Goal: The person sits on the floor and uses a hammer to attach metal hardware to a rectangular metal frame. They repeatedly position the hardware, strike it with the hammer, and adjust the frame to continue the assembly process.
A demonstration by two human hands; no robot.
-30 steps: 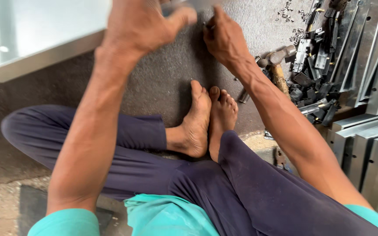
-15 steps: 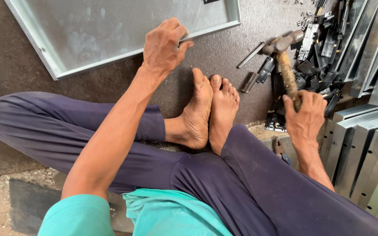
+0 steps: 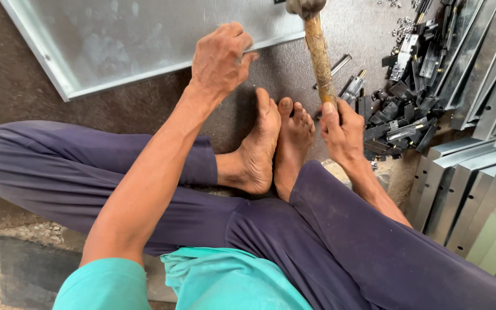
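I sit cross-legged on the floor with bare feet [image 3: 274, 143] in front of me. My left hand [image 3: 220, 57] rests with curled fingers on the near edge of a flat grey sheet-metal panel [image 3: 144, 40] that has a folded rim. Whether it pinches something small I cannot tell. My right hand [image 3: 343, 129] grips the worn wooden handle of a hammer [image 3: 318, 49], held upright, its metal head at the top edge of the view above the panel's right end.
A heap of small dark metal brackets and latches [image 3: 400, 109] lies to the right of my feet. Long folded metal channels [image 3: 477, 161] are stacked along the right side. The floor is a dark rubbery mat [image 3: 7, 92].
My right hand has picked the hammer up from the pile at the right and swung it upright toward the panel. My left hand stays on the panel's edge.
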